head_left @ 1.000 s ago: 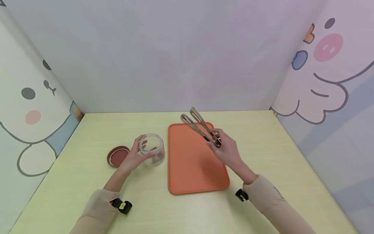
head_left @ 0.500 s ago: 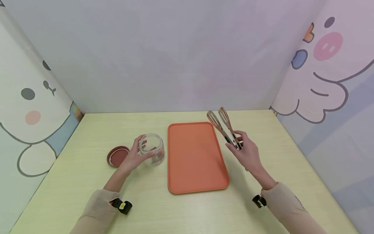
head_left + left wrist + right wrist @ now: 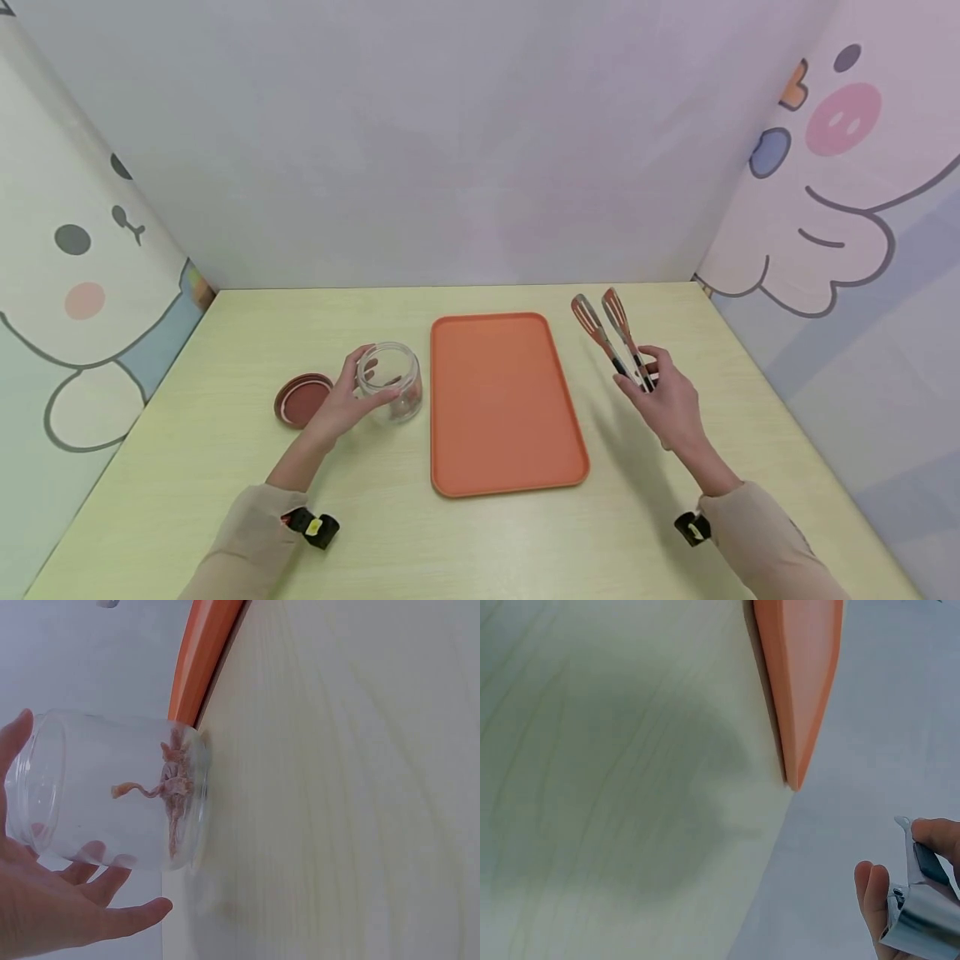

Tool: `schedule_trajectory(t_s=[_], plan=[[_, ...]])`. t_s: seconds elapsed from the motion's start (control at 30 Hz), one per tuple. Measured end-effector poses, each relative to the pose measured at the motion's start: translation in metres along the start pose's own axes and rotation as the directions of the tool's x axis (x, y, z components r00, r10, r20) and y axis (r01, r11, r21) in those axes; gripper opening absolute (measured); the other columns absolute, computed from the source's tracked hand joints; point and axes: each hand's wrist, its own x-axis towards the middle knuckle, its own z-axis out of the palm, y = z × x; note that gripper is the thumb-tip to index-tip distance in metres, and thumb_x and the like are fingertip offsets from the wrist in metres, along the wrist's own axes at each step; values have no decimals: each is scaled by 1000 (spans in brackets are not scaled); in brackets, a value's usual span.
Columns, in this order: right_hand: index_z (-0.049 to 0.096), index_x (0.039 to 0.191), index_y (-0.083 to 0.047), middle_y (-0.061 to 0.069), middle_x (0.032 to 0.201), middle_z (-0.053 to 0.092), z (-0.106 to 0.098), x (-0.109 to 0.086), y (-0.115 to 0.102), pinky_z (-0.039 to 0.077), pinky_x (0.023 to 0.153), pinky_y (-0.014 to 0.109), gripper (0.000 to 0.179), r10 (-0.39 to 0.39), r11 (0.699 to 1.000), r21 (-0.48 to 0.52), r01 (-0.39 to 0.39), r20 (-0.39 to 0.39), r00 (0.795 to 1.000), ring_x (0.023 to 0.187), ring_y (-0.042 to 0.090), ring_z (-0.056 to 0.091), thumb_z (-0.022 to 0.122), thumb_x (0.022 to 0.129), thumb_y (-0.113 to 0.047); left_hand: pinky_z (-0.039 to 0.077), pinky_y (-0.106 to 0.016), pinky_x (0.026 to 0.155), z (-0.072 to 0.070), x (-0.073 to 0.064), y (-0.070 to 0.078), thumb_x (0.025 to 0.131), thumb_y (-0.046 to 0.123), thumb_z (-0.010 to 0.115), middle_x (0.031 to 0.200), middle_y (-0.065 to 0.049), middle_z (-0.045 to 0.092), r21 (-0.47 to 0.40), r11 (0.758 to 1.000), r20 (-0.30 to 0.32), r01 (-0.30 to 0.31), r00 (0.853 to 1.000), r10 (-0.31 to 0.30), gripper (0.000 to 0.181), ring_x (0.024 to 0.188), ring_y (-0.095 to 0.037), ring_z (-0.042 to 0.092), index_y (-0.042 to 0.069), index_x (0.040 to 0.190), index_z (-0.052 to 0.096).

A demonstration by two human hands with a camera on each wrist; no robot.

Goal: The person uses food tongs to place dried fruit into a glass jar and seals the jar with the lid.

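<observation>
Tongs (image 3: 627, 336) pointing toward back wall (image 3: 450, 150), slanting left, jar (image 3: 408, 402) upright

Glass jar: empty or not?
Not empty. The left wrist view shows pinkish, twisted pieces lying at the bottom of the glass jar.

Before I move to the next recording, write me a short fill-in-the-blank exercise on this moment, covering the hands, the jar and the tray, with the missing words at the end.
1. The left hand holds the clear glass jar to the ____ of the tray.
2. The right hand holds a pair of ____.
3. The color of the tray is ____.
4. Pinkish pieces lie at the ____ of the jar.

Missing words: left; tongs; orange; bottom.
</observation>
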Motion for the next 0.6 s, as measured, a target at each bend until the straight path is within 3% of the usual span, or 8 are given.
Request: schedule_trajectory(t_s=[0.2, 0.6], plan=[[44, 117, 1, 15, 79, 57, 0, -2, 10, 36, 48, 31, 50, 29, 999, -27, -28, 34, 999, 54, 18, 48, 65, 81, -25, 20, -56, 95, 0, 0, -1, 77, 37, 66, 140, -16, 20, -2, 1000, 4, 4, 1000, -4, 85, 128, -35, 13, 23, 139, 10], [42, 115, 5, 23, 83, 58, 3, -4, 24, 39, 53, 41, 52, 86, 991, -111, -76, 89, 992, 65, 30, 55, 66, 79, -23, 18, -56, 95, 0, 1, -1, 77, 39, 66, 141, -16, 20, 3, 1000, 2, 24, 1000, -24, 86, 128, -35, 12, 24, 139, 9]])
